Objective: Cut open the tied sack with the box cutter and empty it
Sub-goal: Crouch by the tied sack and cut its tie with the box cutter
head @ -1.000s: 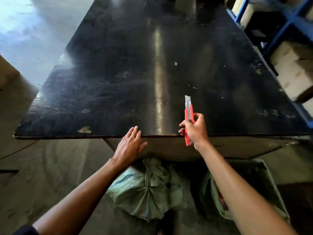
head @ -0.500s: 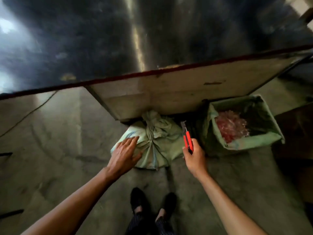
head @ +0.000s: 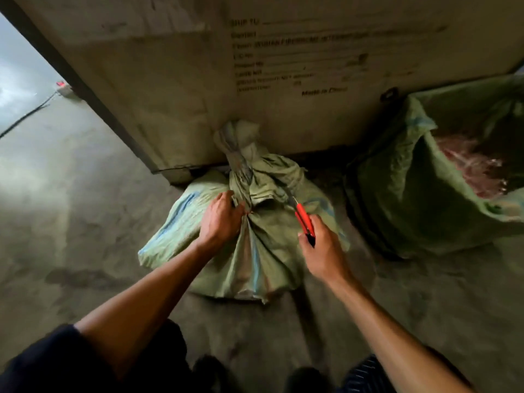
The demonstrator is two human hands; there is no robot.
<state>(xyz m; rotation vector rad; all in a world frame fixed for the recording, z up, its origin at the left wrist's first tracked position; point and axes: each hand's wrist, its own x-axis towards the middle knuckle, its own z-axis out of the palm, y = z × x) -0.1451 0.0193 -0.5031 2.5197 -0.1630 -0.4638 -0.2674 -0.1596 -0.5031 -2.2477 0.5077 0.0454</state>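
A green woven sack (head: 263, 251) lies on the concrete floor against a big cardboard box, its neck (head: 236, 154) bunched and tied, pointing up and away. My left hand (head: 219, 219) grips the gathered cloth just below the tie. My right hand (head: 323, 248) holds a red box cutter (head: 303, 218) with its blade out, the tip resting over the sack's right shoulder, a short way from the tied neck.
A large cardboard box (head: 283, 66) with printed shipping text stands behind the sack. To the right an open green sack (head: 411, 180) holds reddish bits (head: 470, 168). A cable and a small red-lit device (head: 61, 85) lie at the far left floor. My shoes show at the bottom.
The view dropped from the black tabletop to the floor. My left hand went from hovering by the sack to gripping its gathered neck. My right hand brought the cutter onto the sack.
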